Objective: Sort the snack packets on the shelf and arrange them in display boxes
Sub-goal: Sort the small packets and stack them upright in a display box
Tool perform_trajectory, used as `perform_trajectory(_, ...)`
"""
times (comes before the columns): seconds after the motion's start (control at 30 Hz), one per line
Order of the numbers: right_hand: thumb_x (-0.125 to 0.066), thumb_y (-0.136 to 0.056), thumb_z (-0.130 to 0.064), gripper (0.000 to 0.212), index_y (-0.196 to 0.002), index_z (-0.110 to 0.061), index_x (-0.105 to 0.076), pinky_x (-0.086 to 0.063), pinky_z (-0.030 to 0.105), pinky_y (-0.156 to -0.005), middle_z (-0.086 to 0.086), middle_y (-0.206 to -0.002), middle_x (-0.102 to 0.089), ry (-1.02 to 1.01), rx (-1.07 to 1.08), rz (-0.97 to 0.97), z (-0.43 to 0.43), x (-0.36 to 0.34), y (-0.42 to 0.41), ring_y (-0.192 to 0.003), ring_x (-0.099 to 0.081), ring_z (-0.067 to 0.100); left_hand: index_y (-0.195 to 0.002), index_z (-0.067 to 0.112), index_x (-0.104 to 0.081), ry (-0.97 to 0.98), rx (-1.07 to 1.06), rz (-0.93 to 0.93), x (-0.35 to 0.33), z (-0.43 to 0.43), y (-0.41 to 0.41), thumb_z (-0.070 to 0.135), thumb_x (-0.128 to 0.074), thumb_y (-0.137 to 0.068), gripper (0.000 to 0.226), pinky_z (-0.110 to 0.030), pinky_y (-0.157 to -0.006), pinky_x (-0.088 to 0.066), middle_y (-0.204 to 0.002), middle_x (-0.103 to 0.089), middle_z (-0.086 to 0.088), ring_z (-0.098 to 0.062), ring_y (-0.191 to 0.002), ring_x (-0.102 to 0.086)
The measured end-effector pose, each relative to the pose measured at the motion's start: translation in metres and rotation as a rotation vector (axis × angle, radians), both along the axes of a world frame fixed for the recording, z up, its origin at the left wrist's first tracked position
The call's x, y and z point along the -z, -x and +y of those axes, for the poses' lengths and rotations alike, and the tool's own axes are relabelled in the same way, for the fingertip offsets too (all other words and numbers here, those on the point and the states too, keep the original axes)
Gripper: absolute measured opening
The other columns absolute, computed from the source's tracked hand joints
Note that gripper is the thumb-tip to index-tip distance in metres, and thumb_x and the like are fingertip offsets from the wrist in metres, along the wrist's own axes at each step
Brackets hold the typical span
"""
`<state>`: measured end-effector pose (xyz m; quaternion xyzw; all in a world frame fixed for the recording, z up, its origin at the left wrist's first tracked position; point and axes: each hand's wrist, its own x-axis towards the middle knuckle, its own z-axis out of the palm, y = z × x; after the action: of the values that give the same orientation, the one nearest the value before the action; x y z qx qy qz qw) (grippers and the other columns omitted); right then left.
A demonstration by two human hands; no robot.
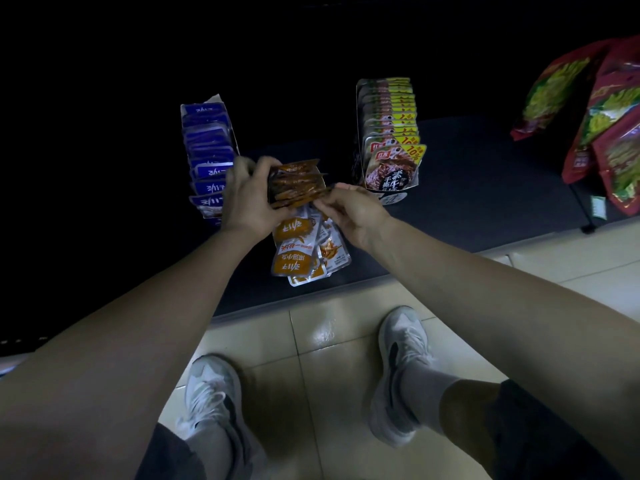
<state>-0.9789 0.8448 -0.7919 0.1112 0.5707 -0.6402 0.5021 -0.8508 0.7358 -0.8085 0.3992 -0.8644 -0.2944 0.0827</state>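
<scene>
Two boxes filled; orange packets not yet boxed.
Blue-packet box (207, 157) at left and brown-packet box (389, 133) at right stand full on the shelf (485, 188). Between them the left hand (247, 195) curls its fingers round an orange stack (298, 181) held on edge, long axis left to right (right end farther); the right hand (349, 213) pinches its near right corner. Loose orange packets (308, 251) lie beneath.

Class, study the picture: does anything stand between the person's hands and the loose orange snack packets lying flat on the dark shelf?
Yes. The bundle of orange foil packets, gripped by the left hand and pinched by the right hand, hangs directly over the loose orange packets, covering their far end.
</scene>
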Motion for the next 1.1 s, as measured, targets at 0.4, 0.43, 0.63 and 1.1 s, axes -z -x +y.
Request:
perform_trajectory(0.4,-0.068,-0.085,-0.008,0.011,-0.094,-0.012,-0.063,-0.052,0.027,-0.081,0.001,-0.094,-0.062,-0.332,-0.667,0.781,0.024,0.025,0.008,-0.09,-0.06,0.015,-0.137,0.023,-0.045,-0.148,0.008,0.155,0.002,0.006,0.012,0.007,-0.07,-0.081,0.064,-0.032,-0.094,-0.044,-0.131,-0.047,-0.006,-0.02,-0.117,-0.05)
perform_trajectory(0.43,-0.069,-0.084,-0.009,0.014,-0.096,-0.014,-0.064,-0.051,0.025,-0.081,0.002,-0.102,-0.06,-0.333,-0.773,0.795,0.027,0.028,0.005,-0.092,-0.058,0.015,-0.137,0.023,-0.045,-0.154,0.007,0.158,0.003,0.006,0.012,0.006,-0.07,-0.081,0.064,-0.033,-0.095,-0.045,-0.131,-0.047,-0.007,-0.02,-0.117,-0.05)
perform_trajectory(0.63,-0.07,-0.082,-0.006,0.054,-0.129,-0.022,-0.05,-0.044,0.029,-0.1,0.004,-0.116,-0.035,-0.343,-1.04,0.926,0.034,0.03,0.005,-0.103,-0.049,0.018,-0.136,0.023,-0.047,-0.184,0.026,0.175,0.006,-0.001,0.006,0.006,-0.071,-0.08,0.063,-0.037,-0.096,-0.047,-0.128,-0.05,-0.007,-0.021,-0.116,-0.052)
perform_trajectory(1.1,-0.075,-0.082,-0.036,0.022,-0.083,-0.016,-0.066,-0.045,0.018,-0.07,0.001,-0.088,-0.062,-0.195,-0.817,0.843,0.054,0.034,0.011,-0.078,-0.057,0.009,-0.135,0.025,-0.049,-0.295,0.131,0.232,0.008,0.014,-0.018,0.005,-0.072,-0.079,0.064,-0.044,-0.098,-0.048,-0.122,-0.047,0.005,-0.015,-0.117,-0.051)
